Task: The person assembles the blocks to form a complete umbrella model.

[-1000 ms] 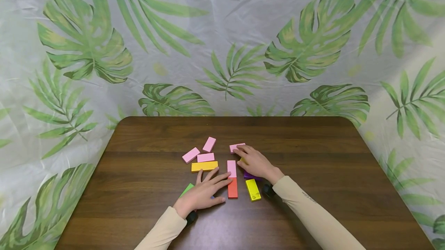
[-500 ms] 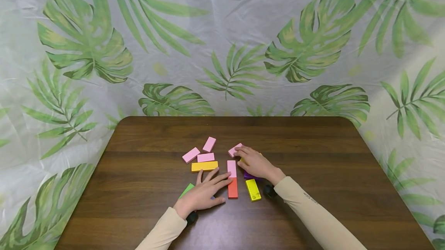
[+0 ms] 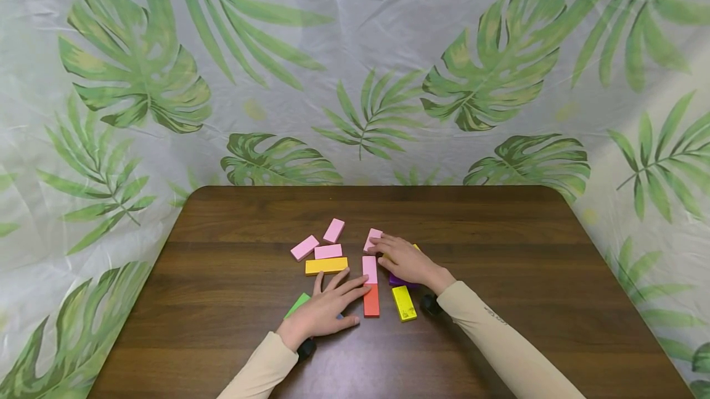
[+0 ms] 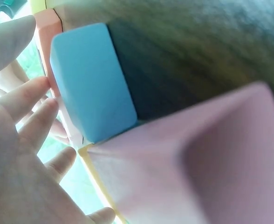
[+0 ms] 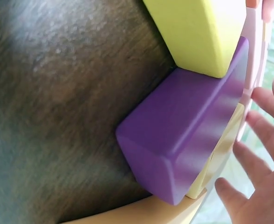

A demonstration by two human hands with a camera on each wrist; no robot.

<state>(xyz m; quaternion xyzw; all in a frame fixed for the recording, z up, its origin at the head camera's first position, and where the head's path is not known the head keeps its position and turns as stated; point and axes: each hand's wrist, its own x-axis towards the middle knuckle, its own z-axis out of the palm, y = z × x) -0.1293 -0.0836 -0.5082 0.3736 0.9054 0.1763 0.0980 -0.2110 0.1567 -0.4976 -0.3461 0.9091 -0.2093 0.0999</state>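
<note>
My left hand (image 3: 324,312) lies spread over the blocks, its fingertips touching a pink block (image 3: 369,266) and a red block (image 3: 371,305) that stand end to end. Beneath that hand are a green block (image 3: 298,303), a blue block (image 4: 92,84) and a large blurred pinkish block (image 4: 174,163). With its fingertips, my right hand (image 3: 409,261) touches another pink block (image 3: 372,238), just beyond the end of the pink-red line. A purple block (image 5: 174,112) and a yellow block (image 3: 403,304) lie near the right wrist. Part of a yellow-orange block (image 3: 416,246) shows behind that hand.
To the left of the line lie a yellow-orange block (image 3: 326,266) and three pink ones, including a tilted pink block (image 3: 334,230). All rest on a dark wooden table (image 3: 499,220). Behind it hangs a leaf-patterned cloth (image 3: 366,35).
Under my right fingertips the far pink block has turned from lying crosswise to nearly lengthwise and shifted slightly left. The left hand has stayed in place.
</note>
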